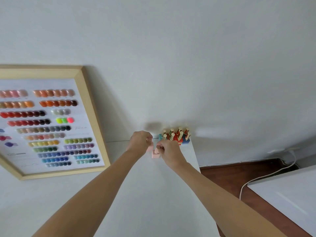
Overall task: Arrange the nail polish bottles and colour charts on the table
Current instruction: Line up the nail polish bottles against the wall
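Head view looks down along two bare forearms stretched forward over a white table (136,194). At the far end of the arms, the left hand (140,142) is curled, its fingertips pinching a pale pink nail polish bottle (149,148) that shows only partly beneath the hand. Just beside it, the right hand (168,153) is also curled, fingers closed on the top of a second pale pink bottle (156,154), whose square base sits low between the two hands, at or just above the tabletop; I cannot tell whether it touches. The two pink bottles are close together, nearly touching.

Just beyond the right hand, at the table's far right corner against the wall (171,48), stands a tight cluster of nail polish bottles (176,136) with gold caps and bodies in teal, red, orange and blue, all upright.

To the left, a large colour chart (47,127) in a light wooden frame leans against the wall, its rows of glossy swatches running from pinks and oranges through reds, greys, greens and blues.

Off the table's right edge lies brown wooden floor (239,175), with a white cable (266,176) trailing across it near another white surface (290,194).
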